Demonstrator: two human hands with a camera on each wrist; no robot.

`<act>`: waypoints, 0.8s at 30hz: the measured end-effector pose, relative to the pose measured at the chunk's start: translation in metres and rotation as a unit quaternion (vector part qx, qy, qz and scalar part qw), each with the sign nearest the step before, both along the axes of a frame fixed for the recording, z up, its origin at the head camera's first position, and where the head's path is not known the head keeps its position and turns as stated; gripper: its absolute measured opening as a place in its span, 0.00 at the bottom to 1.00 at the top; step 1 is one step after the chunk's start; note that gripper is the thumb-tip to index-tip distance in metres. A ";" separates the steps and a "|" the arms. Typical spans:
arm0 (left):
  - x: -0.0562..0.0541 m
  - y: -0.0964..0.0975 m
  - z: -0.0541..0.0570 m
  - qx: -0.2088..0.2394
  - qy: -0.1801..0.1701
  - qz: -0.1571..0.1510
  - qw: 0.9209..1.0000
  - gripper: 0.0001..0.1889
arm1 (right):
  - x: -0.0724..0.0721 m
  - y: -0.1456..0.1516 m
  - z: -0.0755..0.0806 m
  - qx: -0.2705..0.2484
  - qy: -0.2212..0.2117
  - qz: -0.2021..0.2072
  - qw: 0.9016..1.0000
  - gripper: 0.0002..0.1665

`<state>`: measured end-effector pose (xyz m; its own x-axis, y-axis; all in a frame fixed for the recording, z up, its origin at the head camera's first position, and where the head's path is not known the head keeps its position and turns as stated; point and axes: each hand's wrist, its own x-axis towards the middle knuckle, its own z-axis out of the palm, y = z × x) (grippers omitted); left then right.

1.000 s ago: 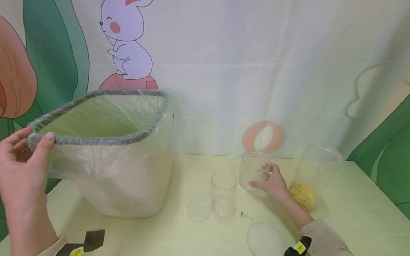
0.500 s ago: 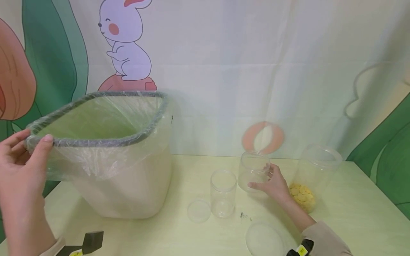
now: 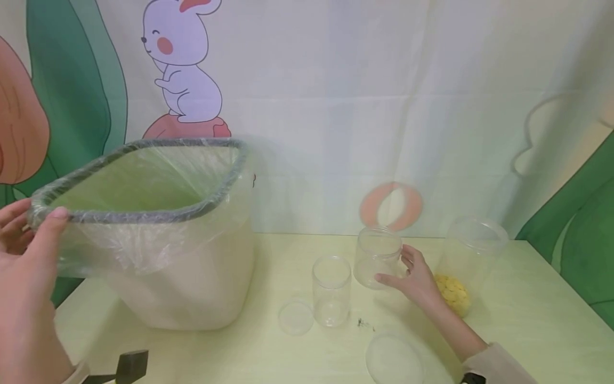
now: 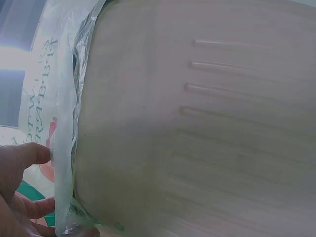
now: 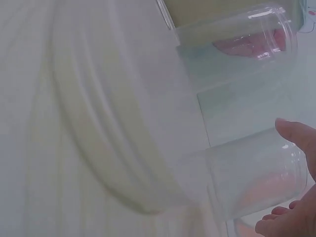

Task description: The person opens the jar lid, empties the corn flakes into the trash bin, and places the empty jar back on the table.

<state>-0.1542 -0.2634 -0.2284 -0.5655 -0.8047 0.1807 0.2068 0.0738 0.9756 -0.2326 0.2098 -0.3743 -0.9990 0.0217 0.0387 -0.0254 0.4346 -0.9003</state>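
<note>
My left hand [image 3: 29,256] holds the near left corner of a pale trash bin [image 3: 192,288], with the thumb on the front of its grey rim. A clear plastic bag [image 3: 129,240] lines the bin and folds over that rim. In the left wrist view, the thumb and fingertips touch the bag [image 4: 64,148]. Beside a short, wide clear jar [image 3: 378,261] stands my right hand [image 3: 414,277], thumb and fingers spread around its right side. That jar [image 5: 256,182] looks empty. Left of it is a slimmer clear jar [image 3: 332,293], upright and without a lid.
A tall clear jar [image 3: 472,256] with yellow pieces in its bottom stands at the right, behind the right forearm. Two clear round lids lie flat, a small lid [image 3: 296,318] and a larger lid [image 3: 395,360]. A printed curtain [image 3: 307,106] hangs behind the table.
My right fingers have drawn back from over the wide jar's rim to beside it. The jar has stayed in place. My left hand keeps its hold; the head view has shifted slightly.
</note>
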 end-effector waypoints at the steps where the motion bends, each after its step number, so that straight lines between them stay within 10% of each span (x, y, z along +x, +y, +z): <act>1: 0.001 0.001 0.001 -0.007 -0.002 0.004 1.000 0.23 | 0.002 0.000 0.001 -0.004 0.001 0.004 1.000 0.59; 13: 0.002 -0.004 -0.008 -0.115 0.000 0.068 0.991 0.22 | 0.029 -0.001 0.019 -0.009 0.014 0.017 1.000 0.59; 20: 0.006 -0.003 -0.011 -0.248 0.078 0.092 0.961 0.20 | 0.043 0.002 0.027 -0.016 0.032 0.030 0.999 0.56; 24: 0.007 -0.006 -0.011 -0.257 0.099 0.088 0.957 0.22 | 0.051 0.004 0.033 -0.010 0.038 0.042 0.998 0.55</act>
